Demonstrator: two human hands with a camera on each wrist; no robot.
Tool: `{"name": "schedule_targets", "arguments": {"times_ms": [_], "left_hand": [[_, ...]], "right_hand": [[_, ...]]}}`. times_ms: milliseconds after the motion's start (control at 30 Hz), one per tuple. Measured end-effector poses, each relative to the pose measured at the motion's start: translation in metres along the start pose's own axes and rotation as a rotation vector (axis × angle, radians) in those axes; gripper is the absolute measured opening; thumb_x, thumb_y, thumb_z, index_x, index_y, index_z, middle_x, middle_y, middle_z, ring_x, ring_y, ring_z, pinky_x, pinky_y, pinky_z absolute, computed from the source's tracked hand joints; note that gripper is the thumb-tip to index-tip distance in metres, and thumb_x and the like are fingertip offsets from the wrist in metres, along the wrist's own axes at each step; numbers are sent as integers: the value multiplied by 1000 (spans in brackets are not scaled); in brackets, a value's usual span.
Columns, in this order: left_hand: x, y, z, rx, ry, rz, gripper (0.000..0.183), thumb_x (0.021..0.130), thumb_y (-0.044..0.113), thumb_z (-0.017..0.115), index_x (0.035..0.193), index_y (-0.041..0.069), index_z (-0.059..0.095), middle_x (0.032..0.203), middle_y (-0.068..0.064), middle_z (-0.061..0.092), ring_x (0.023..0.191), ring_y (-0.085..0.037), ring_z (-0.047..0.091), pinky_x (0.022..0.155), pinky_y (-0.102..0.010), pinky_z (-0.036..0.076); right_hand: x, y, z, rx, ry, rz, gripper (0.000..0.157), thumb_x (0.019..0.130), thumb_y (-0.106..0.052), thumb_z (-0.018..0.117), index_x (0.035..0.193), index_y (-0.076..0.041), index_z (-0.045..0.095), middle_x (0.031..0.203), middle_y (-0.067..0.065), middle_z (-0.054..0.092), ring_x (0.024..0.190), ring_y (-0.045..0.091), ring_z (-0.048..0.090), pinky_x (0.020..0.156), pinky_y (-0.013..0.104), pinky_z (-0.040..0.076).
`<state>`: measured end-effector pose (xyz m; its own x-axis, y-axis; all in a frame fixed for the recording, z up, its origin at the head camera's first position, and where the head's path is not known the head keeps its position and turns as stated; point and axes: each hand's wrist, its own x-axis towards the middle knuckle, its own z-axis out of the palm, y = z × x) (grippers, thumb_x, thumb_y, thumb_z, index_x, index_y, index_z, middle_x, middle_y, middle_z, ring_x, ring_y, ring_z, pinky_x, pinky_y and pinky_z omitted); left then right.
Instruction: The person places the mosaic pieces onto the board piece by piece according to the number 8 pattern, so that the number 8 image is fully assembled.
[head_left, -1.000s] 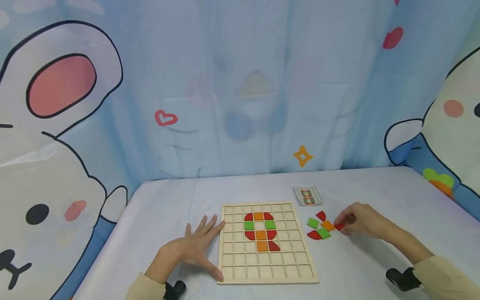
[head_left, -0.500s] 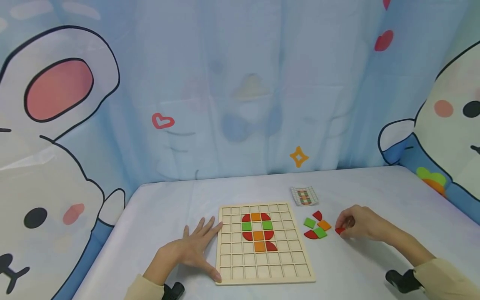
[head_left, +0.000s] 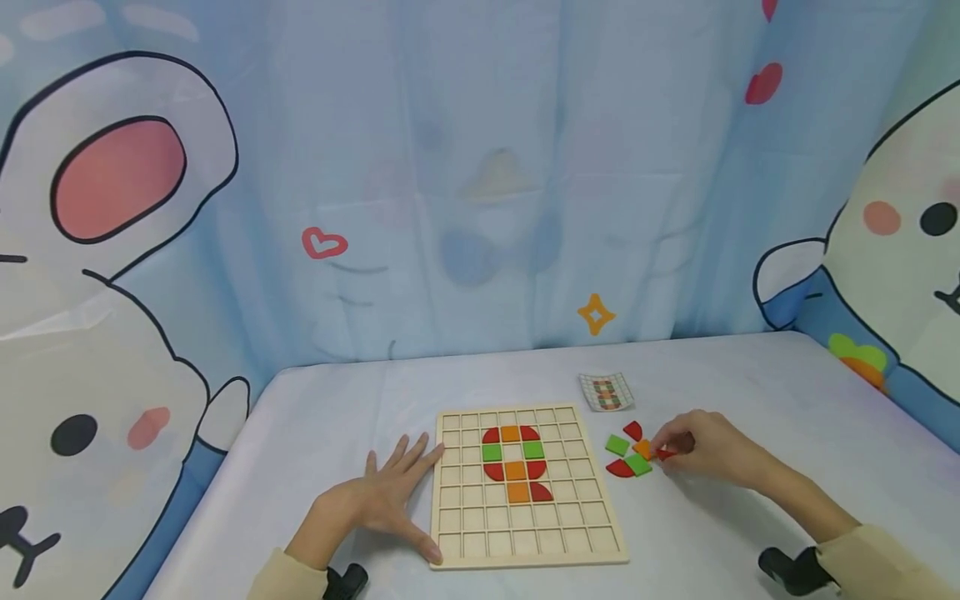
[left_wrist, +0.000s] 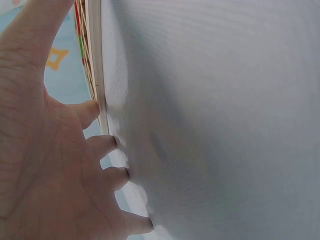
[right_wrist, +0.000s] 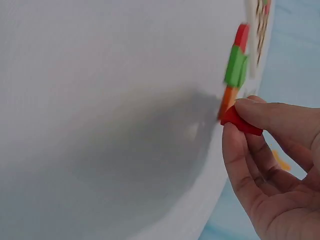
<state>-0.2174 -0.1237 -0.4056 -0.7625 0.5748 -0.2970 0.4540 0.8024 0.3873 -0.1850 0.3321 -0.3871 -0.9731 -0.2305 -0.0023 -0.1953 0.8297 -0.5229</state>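
My right hand (head_left: 708, 450) pinches a red quarter-round tile (right_wrist: 242, 122) between thumb and fingers, just right of a small pile. In that pile lie an orange tile (head_left: 642, 449), two green square tiles (head_left: 618, 444) and two red rounded tiles (head_left: 619, 468). My left hand (head_left: 382, 500) has its fingers spread, thumb and index fingertip at the left edge of the wooden grid board (head_left: 480, 546). Set into the board's cells are red rounded tiles, green squares (head_left: 491, 452) and orange squares (head_left: 518, 492), forming a ring with an orange and a red tile below.
Behind the pile lies a small card (head_left: 606, 392) printed with a coloured grid pattern. A white cloth covers the table (head_left: 360, 392). Past its far edge hangs a blue curtain (head_left: 480, 125) with cartoon animals.
Holding the red tile, my right hand has moved left, closer to the pile, and now overlaps the orange tile's edge. My left hand stays at the board; the head view has shifted slightly.
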Motion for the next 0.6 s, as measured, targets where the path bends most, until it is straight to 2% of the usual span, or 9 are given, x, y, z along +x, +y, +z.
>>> {"name": "schedule_targets", "arguments": {"times_ms": [200,400,600], "left_hand": [[1,-3,0,-9,-3,8,132,71,59,93,170,19,15,176,-15,3,161,-41,-2,117,-79,2],[2,-3,0,-3,-4,-3,132,71,60,92,170,20,15,176,-14,3,161,-40,-2,118,-79,1],[3,-2,0,5,-7,-14,132,70,60,92,170,22,14,176,-13,2,161,-39,-2,118,-78,1]], "right_hand": [[8,-38,11,72,14,-145,12,82,2,85,92,-4,81,89,-3,71,80,13,60,67,22,56],[23,-79,32,166,9,-295,9,85,-4,85,94,-5,83,88,-6,73,80,7,63,70,24,58],[40,-109,54,227,-37,-357,11,88,-3,83,99,-6,83,92,-5,75,85,8,65,75,24,59]]}}
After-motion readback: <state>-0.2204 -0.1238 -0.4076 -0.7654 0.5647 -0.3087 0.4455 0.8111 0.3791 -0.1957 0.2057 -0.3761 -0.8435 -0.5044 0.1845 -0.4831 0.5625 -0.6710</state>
